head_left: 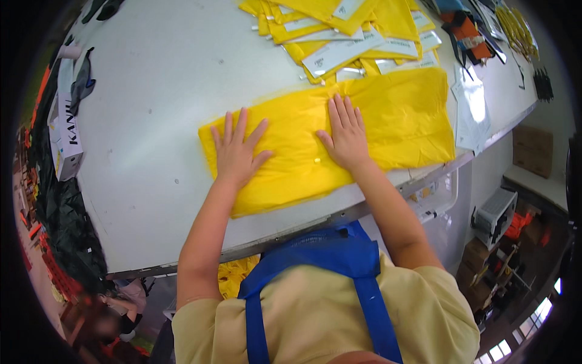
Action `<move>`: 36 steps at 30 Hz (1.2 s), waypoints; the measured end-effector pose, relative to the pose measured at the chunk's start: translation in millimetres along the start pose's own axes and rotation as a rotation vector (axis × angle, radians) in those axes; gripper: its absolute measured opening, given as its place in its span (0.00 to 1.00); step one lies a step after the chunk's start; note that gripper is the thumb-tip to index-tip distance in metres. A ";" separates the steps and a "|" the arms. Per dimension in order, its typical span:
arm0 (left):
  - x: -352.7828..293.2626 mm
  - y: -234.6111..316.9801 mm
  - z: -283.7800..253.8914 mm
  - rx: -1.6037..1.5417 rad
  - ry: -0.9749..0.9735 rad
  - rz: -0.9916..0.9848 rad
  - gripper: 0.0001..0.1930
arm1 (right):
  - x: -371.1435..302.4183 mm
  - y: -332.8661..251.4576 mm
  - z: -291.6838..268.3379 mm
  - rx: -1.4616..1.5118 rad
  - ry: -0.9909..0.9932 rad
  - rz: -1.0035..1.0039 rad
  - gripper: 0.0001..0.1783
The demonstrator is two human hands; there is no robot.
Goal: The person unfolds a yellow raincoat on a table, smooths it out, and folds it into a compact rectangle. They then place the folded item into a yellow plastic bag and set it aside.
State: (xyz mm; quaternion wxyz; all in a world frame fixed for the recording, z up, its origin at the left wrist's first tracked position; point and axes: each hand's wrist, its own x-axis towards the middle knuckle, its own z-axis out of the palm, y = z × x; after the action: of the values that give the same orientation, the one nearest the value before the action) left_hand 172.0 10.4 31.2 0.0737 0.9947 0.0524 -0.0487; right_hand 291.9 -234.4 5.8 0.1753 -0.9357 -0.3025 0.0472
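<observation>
A yellow sheet of thin, shiny material point(400, 115), folded into a long rectangle, lies across the near part of the white table. My left hand point(236, 155) rests on its left end with the fingers spread. Flat on the middle of the sheet is my right hand point(347, 134), fingers stretched out and thumb apart. Neither hand grips anything. Just beyond the sheet sits a pile of yellow packets point(339, 36) with white label panels, some overlapping one another.
The white table point(151, 164) has a near edge by my blue apron point(309, 255). A white box point(68, 133) and dark green fabric point(63, 224) line its left side. Clear plastic bags point(471, 112) and an orange-and-black item point(473, 42) lie right. Another person is at lower left.
</observation>
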 end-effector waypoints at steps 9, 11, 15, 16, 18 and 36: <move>-77.3 -44.6 3.7 -1.531 0.001 -0.875 0.27 | -12.4 3.1 -8.0 0.541 0.220 0.074 0.33; -77.4 -47.1 -3.2 -1.644 -0.007 -0.864 0.25 | -18.4 11.5 8.7 0.564 0.197 0.114 0.31; -64.2 -1.4 -93.7 -1.969 -0.003 -0.778 0.28 | -21.9 8.3 1.4 0.539 0.159 0.046 0.29; -52.1 22.1 -124.7 -2.051 -0.010 -0.733 0.30 | -20.8 9.5 0.8 0.563 0.177 0.043 0.29; -23.6 91.1 -177.5 -2.026 -0.077 -0.443 0.31 | -23.3 17.0 0.2 0.726 0.197 0.049 0.29; 49.8 231.8 12.9 -1.804 -0.226 -0.685 0.28 | -30.1 62.5 1.6 0.744 0.233 -0.013 0.29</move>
State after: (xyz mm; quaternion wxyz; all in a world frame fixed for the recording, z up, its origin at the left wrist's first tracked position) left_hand 246.0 -214.7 46.1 0.7951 0.4848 0.3493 -0.1044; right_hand 301.4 -298.7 -18.5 0.5360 -0.8055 -0.2486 0.0458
